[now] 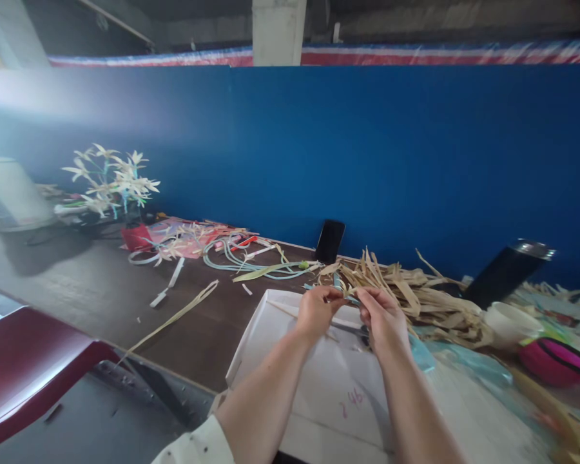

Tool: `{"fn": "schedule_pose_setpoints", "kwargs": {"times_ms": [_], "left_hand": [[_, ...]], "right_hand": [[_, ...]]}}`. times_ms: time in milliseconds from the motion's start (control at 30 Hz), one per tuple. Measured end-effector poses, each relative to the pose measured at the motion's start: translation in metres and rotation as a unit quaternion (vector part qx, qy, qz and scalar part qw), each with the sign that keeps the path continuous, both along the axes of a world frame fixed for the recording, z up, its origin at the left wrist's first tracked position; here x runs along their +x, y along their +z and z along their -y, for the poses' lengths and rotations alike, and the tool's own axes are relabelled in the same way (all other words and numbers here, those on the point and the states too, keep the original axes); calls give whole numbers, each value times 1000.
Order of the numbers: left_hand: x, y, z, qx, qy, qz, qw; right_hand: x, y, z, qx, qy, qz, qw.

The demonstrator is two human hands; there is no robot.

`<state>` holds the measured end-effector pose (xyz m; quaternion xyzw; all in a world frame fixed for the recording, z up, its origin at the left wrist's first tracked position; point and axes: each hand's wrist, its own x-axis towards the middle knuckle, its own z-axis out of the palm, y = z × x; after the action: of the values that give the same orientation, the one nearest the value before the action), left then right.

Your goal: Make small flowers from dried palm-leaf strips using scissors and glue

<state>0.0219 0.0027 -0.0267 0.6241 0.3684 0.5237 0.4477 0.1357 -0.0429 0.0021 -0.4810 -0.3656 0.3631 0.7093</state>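
My left hand [319, 310] and my right hand [381, 317] meet above a white box lid [328, 386]. Between their pinched fingertips is a small pale husk flower [348, 292], partly covered by the fingers. Scissors [360, 334] with dark handles lie on the lid below, half hidden by my right hand. A thin wooden stick [281, 309] rests near the lid's far left edge. Just beyond my right hand spreads a heap of dry corn husks [415, 296].
A dark phone [330, 241] leans against the blue partition [367, 148]. To the right are a black flask [505, 274], a white bowl [512, 322] and a pink pouch [558, 361]. Coiled pale cord [217, 258] and finished husk flowers [120, 180] in a red pot stand left.
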Motion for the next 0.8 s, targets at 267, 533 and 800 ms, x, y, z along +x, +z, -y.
{"fn": "schedule_pose_setpoints", "kwargs": {"times_ms": [267, 533, 800], "left_hand": [[2, 2, -1, -56, -23, 57, 997], [2, 1, -1, -51, -33, 68, 996], [0, 3, 2, -52, -27, 39, 998]], "right_hand": [[-1, 0, -1, -11, -5, -14, 1000], [-1, 2, 0, -4, 3, 5, 1000], [-1, 3, 3, -7, 5, 19, 1000]]}}
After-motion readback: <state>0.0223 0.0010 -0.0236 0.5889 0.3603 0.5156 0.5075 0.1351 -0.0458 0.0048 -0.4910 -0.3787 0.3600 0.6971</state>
